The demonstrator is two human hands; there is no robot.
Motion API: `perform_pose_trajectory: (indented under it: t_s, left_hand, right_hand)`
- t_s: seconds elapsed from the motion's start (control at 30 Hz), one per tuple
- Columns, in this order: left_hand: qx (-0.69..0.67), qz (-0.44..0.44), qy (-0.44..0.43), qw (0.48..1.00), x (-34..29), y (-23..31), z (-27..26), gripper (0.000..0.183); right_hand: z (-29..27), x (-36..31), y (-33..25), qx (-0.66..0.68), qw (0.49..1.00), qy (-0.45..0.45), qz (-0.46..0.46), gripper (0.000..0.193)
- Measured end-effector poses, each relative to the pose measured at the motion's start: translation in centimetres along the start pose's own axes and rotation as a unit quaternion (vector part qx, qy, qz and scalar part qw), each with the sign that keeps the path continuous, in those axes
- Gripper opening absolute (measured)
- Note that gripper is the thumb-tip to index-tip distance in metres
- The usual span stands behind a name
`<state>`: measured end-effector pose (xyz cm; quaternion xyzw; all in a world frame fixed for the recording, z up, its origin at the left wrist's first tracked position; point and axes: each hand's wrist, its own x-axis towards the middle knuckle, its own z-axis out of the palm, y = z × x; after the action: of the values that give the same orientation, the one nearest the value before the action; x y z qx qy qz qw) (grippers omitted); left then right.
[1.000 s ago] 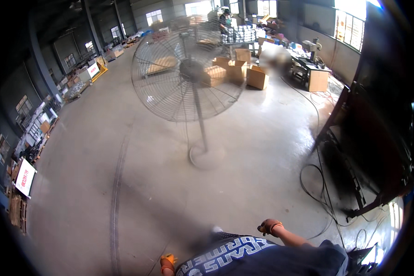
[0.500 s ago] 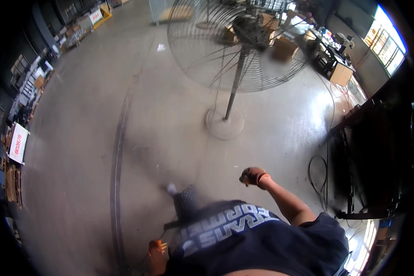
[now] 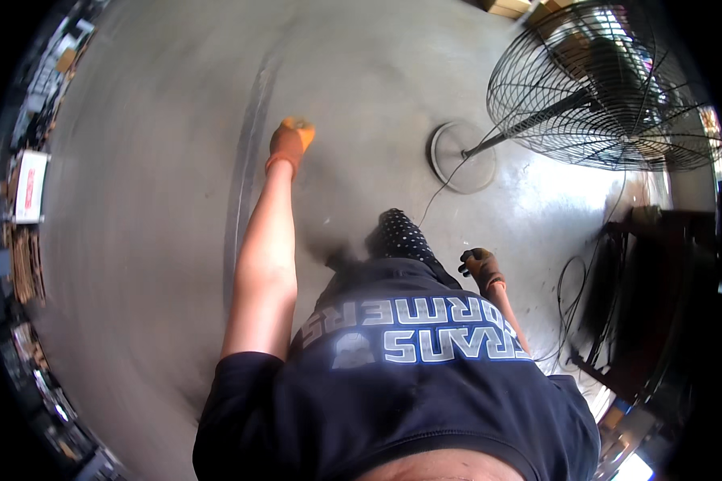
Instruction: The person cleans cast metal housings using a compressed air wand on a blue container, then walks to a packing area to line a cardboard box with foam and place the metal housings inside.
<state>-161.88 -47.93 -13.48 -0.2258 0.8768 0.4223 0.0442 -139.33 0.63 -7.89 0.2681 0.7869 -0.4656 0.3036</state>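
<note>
Swinging the left hand (image 3: pixel 291 144) well out ahead since the earlier frame, and dropping the right hand (image 3: pixel 480 269) back near the dotted trouser leg (image 3: pixel 405 238). Mid-stride, by the look of it, with the pedestal fan (image 3: pixel 610 80) shifted from nearly dead ahead to ahead and right of the right hand, clear of both gloves. Hands well apart, nothing visible in either: right fingers loosely bent and parted, left ones too blurred to read. Crossing smooth grey floor (image 3: pixel 152 240) now, past a dark stripe (image 3: pixel 247 176) just left of the left hand. Right of the right hand, a looped cable (image 3: pixel 561 301) near a dark frame (image 3: pixel 658 289); far left of the left, a white board (image 3: pixel 30 186).
</note>
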Motion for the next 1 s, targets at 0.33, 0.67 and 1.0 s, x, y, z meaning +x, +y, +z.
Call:
perform_pose_trajectory:
  t_s: [0.33, 0.67, 1.0]
  left_hand:
    - [-0.455, -0.04, -0.268, 0.848, 14.1, 23.8, 2.8, 0.065]
    - [-0.454, -0.105, -0.344, 0.815, 32.7, 30.9, 11.0, 0.066]
    - [-0.115, -0.109, -0.467, 0.87, 52.4, 30.2, 20.7, 0.056]
  right_hand:
    - [5.7, 10.2, -19.5, 0.237, 0.94, -0.02, -0.245, 0.028]
    - [3.7, 13.8, -40.0, 0.152, 0.927, 0.073, -0.335, 0.021]
    - [-3.0, 27.9, -48.8, 0.321, 0.763, 0.528, -0.188, 0.024]
